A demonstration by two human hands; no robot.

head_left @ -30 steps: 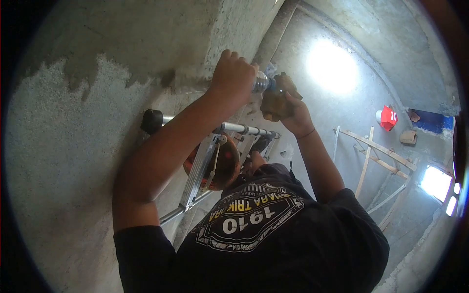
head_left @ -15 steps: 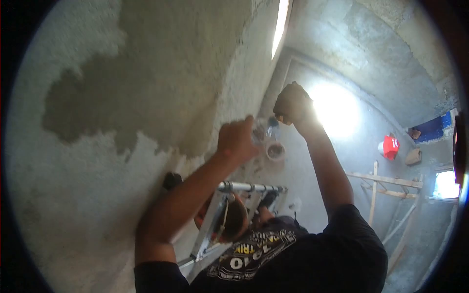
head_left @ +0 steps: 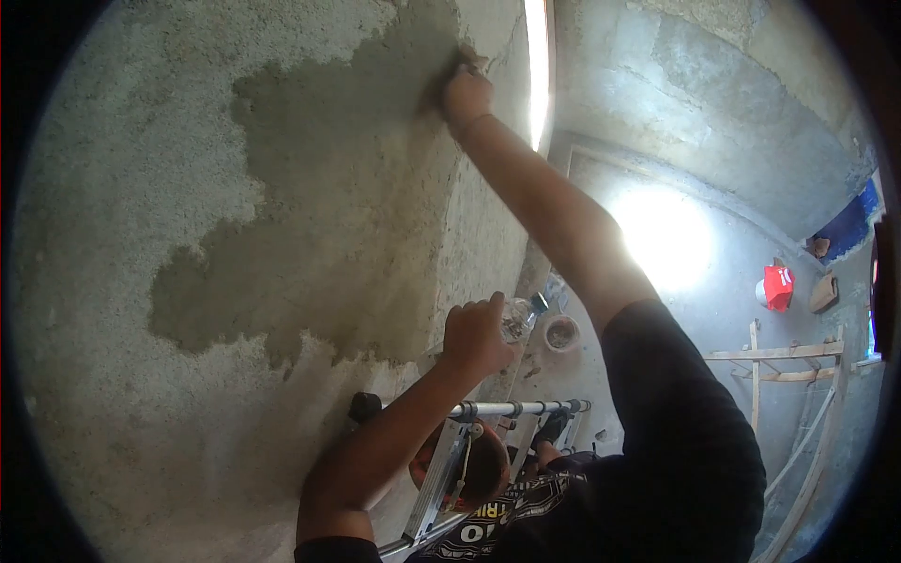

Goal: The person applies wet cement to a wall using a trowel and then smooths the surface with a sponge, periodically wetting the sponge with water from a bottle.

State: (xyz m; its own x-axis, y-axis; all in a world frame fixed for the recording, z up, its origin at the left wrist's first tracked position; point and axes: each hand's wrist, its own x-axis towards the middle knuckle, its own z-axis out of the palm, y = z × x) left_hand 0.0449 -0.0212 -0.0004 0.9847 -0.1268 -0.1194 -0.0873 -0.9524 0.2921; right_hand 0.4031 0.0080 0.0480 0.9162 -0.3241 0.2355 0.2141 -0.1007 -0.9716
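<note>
Arms up on the ladder (head_left: 488,409): right hand (head_left: 466,94) stretches high, pressing something hidden against the damp patch (head_left: 319,225) of wall, fingers curled, grip unclear. Left hand (head_left: 477,335) stays low, clenched around a clear bottle (head_left: 519,319), held ready near the wall's corner.

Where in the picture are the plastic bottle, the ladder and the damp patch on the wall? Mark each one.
plastic bottle (head_left: 518,319), head view, on its clear body beside the left hand's fingers.
ladder (head_left: 511,408), head view, on the top metal rung.
damp patch (head_left: 338,216), head view, on the middle of the darker wet area.
</note>
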